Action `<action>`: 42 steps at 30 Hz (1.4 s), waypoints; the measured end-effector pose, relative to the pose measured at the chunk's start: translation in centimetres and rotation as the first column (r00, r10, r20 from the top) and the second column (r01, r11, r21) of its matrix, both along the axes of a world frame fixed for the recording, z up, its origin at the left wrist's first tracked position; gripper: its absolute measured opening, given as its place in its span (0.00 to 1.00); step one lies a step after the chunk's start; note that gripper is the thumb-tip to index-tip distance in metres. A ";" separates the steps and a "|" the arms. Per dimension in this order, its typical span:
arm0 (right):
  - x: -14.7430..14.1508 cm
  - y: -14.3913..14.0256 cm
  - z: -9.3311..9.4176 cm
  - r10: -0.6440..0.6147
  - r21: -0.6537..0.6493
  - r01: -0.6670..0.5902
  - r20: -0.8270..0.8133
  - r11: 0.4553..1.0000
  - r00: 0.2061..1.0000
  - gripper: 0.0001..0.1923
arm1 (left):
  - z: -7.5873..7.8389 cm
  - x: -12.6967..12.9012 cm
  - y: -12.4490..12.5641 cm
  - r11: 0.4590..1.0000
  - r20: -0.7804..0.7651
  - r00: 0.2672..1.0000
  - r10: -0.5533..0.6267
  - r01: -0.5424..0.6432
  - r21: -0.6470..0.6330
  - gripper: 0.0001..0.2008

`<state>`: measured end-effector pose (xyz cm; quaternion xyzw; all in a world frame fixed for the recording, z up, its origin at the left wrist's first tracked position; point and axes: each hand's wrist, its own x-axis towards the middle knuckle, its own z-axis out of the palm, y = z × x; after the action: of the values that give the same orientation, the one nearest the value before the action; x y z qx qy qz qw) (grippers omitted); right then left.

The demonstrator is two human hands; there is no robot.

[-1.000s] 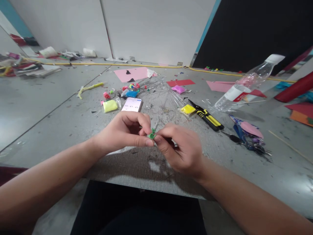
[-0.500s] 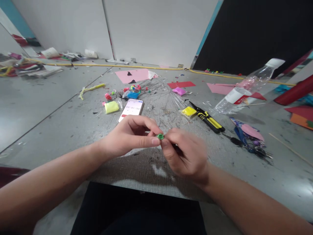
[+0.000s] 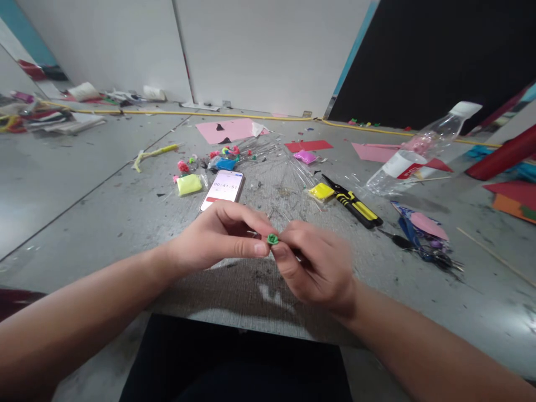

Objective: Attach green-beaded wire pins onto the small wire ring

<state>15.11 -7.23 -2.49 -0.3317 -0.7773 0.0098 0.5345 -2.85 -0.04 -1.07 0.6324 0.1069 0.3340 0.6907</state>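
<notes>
A small green clay rose (image 3: pixel 272 239) with curled petals sits between the fingertips of both hands, above the near part of the grey table (image 3: pixel 196 293). My left hand (image 3: pixel 226 234) pinches it from the left with thumb and fingers. From the right, my right hand (image 3: pixel 316 262) grips it between thumb and bent forefinger; its other fingers are curled under. Just beyond the left hand lies a phone (image 3: pixel 221 188) with a running timer on its screen.
Past the hands lie yellow-green (image 3: pixel 189 184), blue (image 3: pixel 225 163), purple (image 3: pixel 305 157) and yellow clay packets (image 3: pixel 321 191), near thin clear sticks. To the right are black-and-yellow pliers (image 3: pixel 355 206), keys (image 3: pixel 444 258) and a tilted plastic bottle (image 3: pixel 419 153). Pink paper (image 3: pixel 228 131) lies farther back.
The green rose has turned a little, so its spiral top faces me more, and sits slightly lower in view. Both hands keep their pinch. The phone's timer has advanced.
</notes>
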 end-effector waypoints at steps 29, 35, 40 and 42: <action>0.3 1.1 0.4 -0.030 0.005 0.030 -0.006 1.000 1.000 0.05 | 1.3 -0.3 0.3 0.898 -0.437 0.861 0.259 -0.049 0.436 0.04; 0.5 1.6 0.1 -0.037 -0.095 0.045 0.086 0.994 0.996 0.06 | 1.2 -0.3 0.3 0.727 -0.404 0.780 0.478 -0.094 0.680 0.06; 0.6 1.8 -0.2 -0.031 -0.168 0.055 0.141 0.984 0.989 0.08 | 0.9 -0.1 0.3 0.580 -0.332 0.758 0.561 -0.073 0.812 0.07; 0.7 2.0 -0.4 -0.025 -0.172 0.049 0.143 0.984 0.989 0.06 | 0.8 -0.1 0.3 0.546 -0.317 0.758 0.570 -0.061 0.836 0.07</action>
<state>15.78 -5.27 -2.88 -0.3918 -0.8026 0.0449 0.4475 -2.93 0.23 -0.27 0.9034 0.2641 0.2708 0.2019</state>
